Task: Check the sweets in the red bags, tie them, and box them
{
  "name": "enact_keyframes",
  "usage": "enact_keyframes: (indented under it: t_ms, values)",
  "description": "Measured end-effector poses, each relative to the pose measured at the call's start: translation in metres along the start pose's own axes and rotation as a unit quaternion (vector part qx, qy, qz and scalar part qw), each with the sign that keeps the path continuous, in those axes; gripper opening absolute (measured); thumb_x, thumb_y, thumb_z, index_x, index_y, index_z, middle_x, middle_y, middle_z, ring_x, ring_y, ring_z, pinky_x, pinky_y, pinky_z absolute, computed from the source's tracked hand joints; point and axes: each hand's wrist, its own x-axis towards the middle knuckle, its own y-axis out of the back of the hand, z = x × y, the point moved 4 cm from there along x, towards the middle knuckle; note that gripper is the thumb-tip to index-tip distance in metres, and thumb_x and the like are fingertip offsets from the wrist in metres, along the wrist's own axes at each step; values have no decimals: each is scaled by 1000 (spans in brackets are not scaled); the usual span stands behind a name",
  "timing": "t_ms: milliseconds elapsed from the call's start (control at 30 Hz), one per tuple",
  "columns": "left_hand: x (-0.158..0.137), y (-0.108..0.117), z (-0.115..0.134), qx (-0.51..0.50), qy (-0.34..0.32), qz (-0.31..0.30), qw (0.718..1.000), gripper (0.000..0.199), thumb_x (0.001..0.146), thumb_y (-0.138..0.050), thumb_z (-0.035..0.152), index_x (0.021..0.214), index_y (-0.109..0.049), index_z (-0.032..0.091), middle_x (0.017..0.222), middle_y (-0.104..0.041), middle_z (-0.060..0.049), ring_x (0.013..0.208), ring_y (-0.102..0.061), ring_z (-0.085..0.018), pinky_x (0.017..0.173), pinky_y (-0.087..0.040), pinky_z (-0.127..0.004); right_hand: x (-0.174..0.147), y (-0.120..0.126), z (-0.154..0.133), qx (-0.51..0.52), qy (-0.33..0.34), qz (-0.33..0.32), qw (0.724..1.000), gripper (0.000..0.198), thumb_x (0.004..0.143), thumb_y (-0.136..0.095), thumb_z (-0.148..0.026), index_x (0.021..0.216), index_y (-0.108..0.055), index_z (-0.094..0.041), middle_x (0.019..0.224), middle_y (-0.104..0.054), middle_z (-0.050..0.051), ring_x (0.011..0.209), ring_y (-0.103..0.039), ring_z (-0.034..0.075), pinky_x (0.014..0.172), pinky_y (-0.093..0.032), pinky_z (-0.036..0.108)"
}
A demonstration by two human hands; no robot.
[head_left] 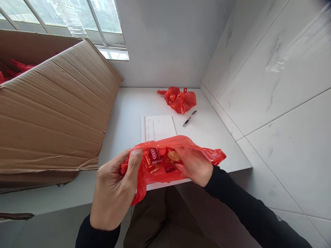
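A red plastic bag (165, 177) is stretched wide at its mouth over the table's front edge. My left hand (116, 186) grips the bag's left side, thumb pressed on the rim. My right hand (195, 165) reaches inside from the right, its fingers closed around the edge of a red snack packet (169, 167) with a round biscuit picture (173, 156). Part of those fingers is hidden by the packet and the bag. To the left in the bag lie more small red packets (152, 160) with white and gold print.
A large cardboard box (57, 113) with red bags inside stands on the left. Knotted red bags (181, 100) lie at the back of the white table (129, 110). A notebook (161, 125) with written lines and a black pen (189, 119) lie behind my hands. A tiled wall (284, 113) bounds the right.
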Motion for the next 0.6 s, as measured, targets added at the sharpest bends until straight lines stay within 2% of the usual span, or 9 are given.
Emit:
enact_keyframes:
  t_ms: [100,133,200,300,367,433,500,600]
  values:
    - [-2,1,2,18,-4,5,1000,38,93,-54,44,61,-52,23,52,-34,5,48,-30,-13,41,-28,-26,-15,18,-1,86,-107,-20,990,14,89,-62,-29,101,-63,-20,81,-73,3,72,-72,24,61,-56,33]
    - [-2,1,2,22,-5,2,1000,35,93,-54,43,64,-57,23,52,-37,4,49,-32,-13,42,-29,-26,-21,23,-2,128,-137,-29,982,14,91,-61,-35,93,-64,-22,73,-72,1,65,-71,23,56,-55,32]
    - [-3,0,1,17,-6,-6,1000,28,92,-56,41,76,-67,21,57,-49,3,53,-41,-13,46,-33,-25,-34,34,-8,240,-158,-36,957,20,92,-61,-43,89,-65,-24,75,-74,-1,70,-73,23,59,-58,31]
    - [-4,-1,-1,13,-5,-16,1000,29,92,-57,43,80,-71,21,61,-54,4,56,-46,-13,51,-37,-25,-55,45,-21,405,-141,-52,902,20,91,-64,-40,107,-67,-28,101,-77,-2,98,-73,22,84,-61,31]
    - [-5,0,-3,20,1,-18,1000,32,92,-56,45,73,-66,21,57,-49,5,53,-42,-12,50,-35,-25,-69,45,-27,455,-142,-73,876,33,88,-68,-33,120,-63,-28,109,-75,1,100,-72,23,86,-61,32]
    - [-5,1,-4,28,3,-14,999,33,91,-56,45,68,-58,21,56,-47,5,53,-40,-12,50,-33,-26,-82,41,-31,457,-138,-85,875,51,81,-73,-28,130,-59,-27,108,-75,4,92,-74,24,79,-63,33]
    - [-6,1,-3,33,3,-13,999,35,91,-56,45,66,-54,21,56,-47,5,54,-40,-12,51,-33,-26,-94,33,-31,430,-139,-96,887,65,75,-77,-27,136,-55,-28,102,-76,4,83,-74,25,73,-63,33]
    - [-8,0,-1,32,0,-17,999,34,90,-57,46,67,-56,22,57,-47,5,54,-39,-13,50,-33,-26,-110,15,-29,415,-147,-120,890,79,69,-80,-28,142,-51,-29,99,-76,4,79,-74,24,72,-62,32]
